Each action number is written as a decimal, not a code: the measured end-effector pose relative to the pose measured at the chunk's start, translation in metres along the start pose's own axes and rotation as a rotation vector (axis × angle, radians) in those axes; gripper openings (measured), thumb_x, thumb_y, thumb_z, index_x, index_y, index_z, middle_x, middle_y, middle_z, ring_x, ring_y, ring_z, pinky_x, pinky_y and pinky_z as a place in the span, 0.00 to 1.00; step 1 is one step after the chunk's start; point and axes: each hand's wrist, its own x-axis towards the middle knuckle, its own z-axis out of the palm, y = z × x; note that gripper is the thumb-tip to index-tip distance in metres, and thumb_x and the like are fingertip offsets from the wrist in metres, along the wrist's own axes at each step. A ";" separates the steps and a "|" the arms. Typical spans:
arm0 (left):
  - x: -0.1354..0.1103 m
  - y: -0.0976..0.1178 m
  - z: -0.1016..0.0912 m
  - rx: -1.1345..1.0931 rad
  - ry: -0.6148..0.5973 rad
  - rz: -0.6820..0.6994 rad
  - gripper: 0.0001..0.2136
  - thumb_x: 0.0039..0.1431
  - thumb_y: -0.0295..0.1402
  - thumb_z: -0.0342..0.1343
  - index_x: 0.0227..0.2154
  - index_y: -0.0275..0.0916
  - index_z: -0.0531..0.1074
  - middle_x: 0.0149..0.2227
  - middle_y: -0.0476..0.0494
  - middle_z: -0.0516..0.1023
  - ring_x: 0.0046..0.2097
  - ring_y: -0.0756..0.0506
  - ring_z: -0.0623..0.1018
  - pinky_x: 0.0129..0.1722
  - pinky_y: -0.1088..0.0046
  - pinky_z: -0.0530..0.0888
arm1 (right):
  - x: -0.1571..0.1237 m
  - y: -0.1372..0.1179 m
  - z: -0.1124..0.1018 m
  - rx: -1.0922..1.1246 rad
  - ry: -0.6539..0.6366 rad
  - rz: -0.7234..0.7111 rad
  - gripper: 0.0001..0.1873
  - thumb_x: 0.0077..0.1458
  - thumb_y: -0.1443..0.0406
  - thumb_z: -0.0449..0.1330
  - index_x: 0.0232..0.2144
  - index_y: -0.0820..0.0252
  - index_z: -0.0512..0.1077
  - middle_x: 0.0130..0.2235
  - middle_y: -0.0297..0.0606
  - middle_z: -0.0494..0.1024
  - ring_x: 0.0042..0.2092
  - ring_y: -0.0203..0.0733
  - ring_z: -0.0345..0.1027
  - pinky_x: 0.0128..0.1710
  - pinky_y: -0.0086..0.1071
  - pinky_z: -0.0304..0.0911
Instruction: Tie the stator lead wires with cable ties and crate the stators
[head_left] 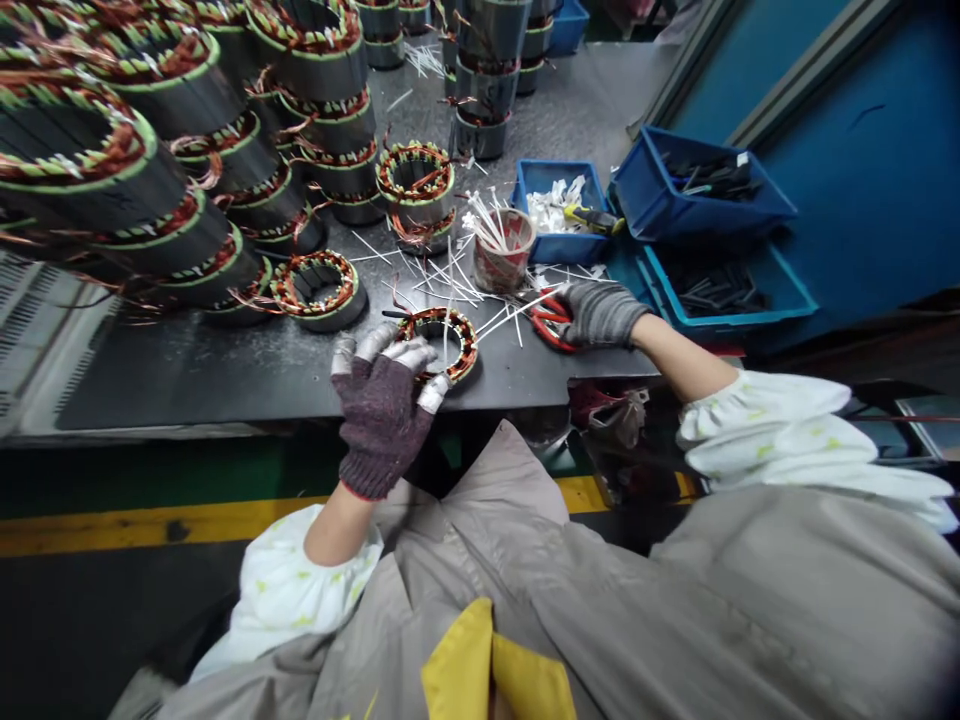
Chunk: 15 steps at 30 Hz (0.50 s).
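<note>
My left hand (386,400), in a dark purple knit glove with silvery tape on the fingertips, holds the near left side of a motor stator (466,350). The stator lies on the table's front edge, its copper windings facing up. White cable ties stand and stick out from it. Over to the right, my right hand (604,312), in a grey striped glove, has its fingers closed on red-handled scissors (549,320) lying low on the table. The blades are hard to make out. Loose white cable ties (457,278) are scattered between the hands.
Stacked stators (217,110) fill the left side, with one single stator (319,290) nearer. A round tub (504,255) holds upright cable ties. Behind it, a blue bin (559,245) holds white pieces and a yellow-handled cutter (592,218). More blue bins (701,215) with dark parts stand right.
</note>
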 end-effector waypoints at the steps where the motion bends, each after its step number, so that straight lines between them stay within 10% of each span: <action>1: -0.001 0.001 0.002 0.000 -0.025 0.006 0.09 0.69 0.39 0.59 0.49 0.47 0.77 0.53 0.44 0.85 0.67 0.33 0.75 0.73 0.40 0.55 | -0.007 0.008 -0.001 0.003 0.022 0.024 0.21 0.52 0.48 0.72 0.30 0.59 0.76 0.26 0.42 0.77 0.29 0.43 0.70 0.36 0.40 0.64; 10: 0.013 -0.018 0.009 -0.117 -0.141 -0.027 0.08 0.69 0.39 0.55 0.38 0.46 0.79 0.46 0.45 0.87 0.64 0.36 0.78 0.66 0.47 0.67 | -0.082 -0.004 0.004 0.382 0.293 -0.007 0.25 0.63 0.41 0.59 0.48 0.51 0.76 0.44 0.48 0.83 0.44 0.55 0.79 0.46 0.49 0.75; 15: 0.015 -0.029 0.001 -0.137 -0.144 -0.003 0.07 0.67 0.39 0.56 0.36 0.47 0.78 0.43 0.45 0.86 0.61 0.38 0.79 0.65 0.52 0.71 | -0.080 -0.050 0.040 0.104 0.183 -0.103 0.38 0.51 0.39 0.66 0.48 0.65 0.77 0.47 0.61 0.81 0.46 0.65 0.76 0.51 0.58 0.74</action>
